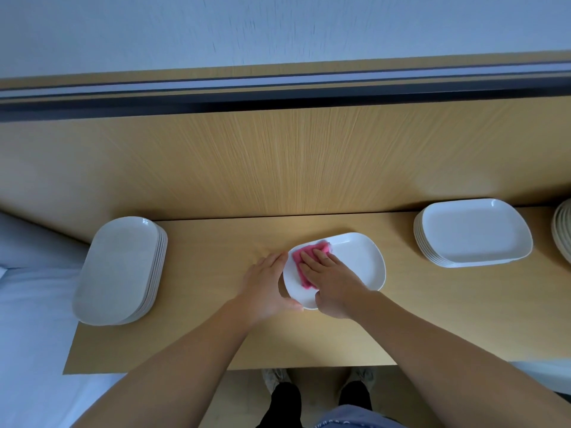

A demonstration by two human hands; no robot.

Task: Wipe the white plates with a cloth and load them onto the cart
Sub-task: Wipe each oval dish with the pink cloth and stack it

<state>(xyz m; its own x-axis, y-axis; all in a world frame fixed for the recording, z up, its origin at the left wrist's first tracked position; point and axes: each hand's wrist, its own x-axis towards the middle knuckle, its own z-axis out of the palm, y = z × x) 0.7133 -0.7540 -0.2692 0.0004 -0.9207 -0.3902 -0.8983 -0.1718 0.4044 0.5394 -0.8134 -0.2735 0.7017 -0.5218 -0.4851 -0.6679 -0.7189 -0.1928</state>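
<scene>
One white oblong plate [355,261] lies on the wooden table [216,341] in front of me. A pink cloth [304,256] lies on the plate's left half, and my right hand [330,279] presses flat on it with straight fingers. My left hand [265,285] holds the plate's left rim, fingers along the far side and thumb at the near edge. A stack of several white plates [120,270] stands at the table's left end. Another stack of several white plates [472,233] stands at the right.
A wooden back panel [278,162] rises behind the table. The edge of a further stack of dishes [564,233] shows at the far right. White bedding [34,304] lies left of the table. My feet [318,381] are below the table's near edge.
</scene>
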